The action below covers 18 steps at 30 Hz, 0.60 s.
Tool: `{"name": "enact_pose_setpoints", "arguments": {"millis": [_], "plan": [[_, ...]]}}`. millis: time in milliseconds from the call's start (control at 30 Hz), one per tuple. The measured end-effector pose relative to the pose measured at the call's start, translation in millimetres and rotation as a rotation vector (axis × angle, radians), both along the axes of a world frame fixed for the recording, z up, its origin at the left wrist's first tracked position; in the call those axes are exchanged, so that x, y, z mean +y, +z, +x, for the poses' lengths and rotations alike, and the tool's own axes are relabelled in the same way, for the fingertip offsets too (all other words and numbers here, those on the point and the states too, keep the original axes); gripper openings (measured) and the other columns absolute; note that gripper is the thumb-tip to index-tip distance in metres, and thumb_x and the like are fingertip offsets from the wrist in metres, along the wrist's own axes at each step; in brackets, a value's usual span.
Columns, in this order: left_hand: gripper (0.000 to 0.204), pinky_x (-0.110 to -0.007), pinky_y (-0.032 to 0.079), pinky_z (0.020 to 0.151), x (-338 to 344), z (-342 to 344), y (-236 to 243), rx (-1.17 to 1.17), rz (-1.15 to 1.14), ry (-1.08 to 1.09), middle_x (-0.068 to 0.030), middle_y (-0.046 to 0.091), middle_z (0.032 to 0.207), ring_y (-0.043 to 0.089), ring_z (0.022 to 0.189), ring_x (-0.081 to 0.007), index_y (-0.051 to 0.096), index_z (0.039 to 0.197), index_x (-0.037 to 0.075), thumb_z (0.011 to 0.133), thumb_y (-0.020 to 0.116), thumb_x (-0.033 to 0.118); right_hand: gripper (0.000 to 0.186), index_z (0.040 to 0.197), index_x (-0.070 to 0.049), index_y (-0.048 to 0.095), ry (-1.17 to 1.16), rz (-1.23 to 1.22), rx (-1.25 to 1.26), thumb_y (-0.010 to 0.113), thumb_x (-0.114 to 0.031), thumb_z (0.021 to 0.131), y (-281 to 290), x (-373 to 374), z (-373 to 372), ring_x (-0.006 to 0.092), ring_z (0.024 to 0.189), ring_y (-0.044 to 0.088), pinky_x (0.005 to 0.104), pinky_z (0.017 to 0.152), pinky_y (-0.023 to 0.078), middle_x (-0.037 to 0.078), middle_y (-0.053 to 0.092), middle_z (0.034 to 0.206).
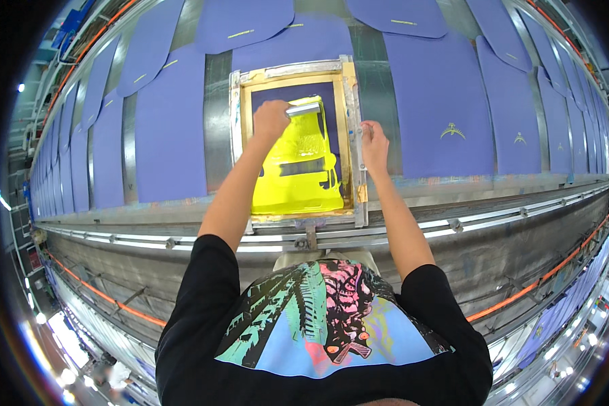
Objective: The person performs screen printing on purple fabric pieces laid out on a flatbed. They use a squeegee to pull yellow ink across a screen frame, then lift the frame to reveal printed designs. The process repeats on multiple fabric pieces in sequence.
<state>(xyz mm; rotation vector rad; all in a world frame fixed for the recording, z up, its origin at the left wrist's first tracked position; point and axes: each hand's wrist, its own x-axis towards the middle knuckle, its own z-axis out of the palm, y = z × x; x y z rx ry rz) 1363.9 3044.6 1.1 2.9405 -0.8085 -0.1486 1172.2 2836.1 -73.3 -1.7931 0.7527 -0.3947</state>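
A screen-printing frame (349, 101) with a pale, taped rim lies flat on the long table in front of me. Thick bright yellow ink (296, 193) covers much of its mesh, with a dark band showing through. My left hand (272, 120) is closed around one end of a squeegee (304, 109) near the far part of the mesh. The squeegee's pale bar sticks out to the right of my fist, over the ink. On the frame's right side, my right hand (374, 143) is closed on the outer edge.
Purple-blue fabric pieces (430, 101) lie in rows along the metal table (216, 101). Pieces to the right carry a small yellow print (453, 130). A metal rail (419, 233) runs along the near edge, with a bracket (311, 237) below the frame. Orange rails (514, 298) run farther off.
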Motion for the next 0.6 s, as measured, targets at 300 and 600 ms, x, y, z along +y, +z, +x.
{"name": "enact_pose_setpoints", "arguments": {"millis": [300,600], "plan": [[0.037,-0.040,0.056,0.092,55.0,-152.3,-4.9,0.003,-0.321,-0.164,-0.0049,0.076,0.114,0.069,0.106,-0.0272,0.078,0.103,0.012,0.073,0.064,-0.005,0.021,0.109,-0.007,0.070,0.023,0.022,-0.021,0.060,-0.025,0.102,-23.9,-9.7,7.8,0.0364,0.077,0.067,0.0446,0.073,0.051,0.020,0.070,0.087],[0.053,-0.040,0.053,0.101,142.8,-158.3,39.6,0.060,-0.403,-0.163,-0.0056,0.069,0.132,0.063,0.123,-0.0299,0.072,0.124,0.012,0.074,0.065,-0.005,0.021,0.110,-0.008,0.070,-0.007,-0.031,-0.059,0.063,-0.025,0.102,40.7,65.4,51.7,0.0238,0.074,0.064,0.0381,0.073,0.050,0.013,0.069,0.086]]}}
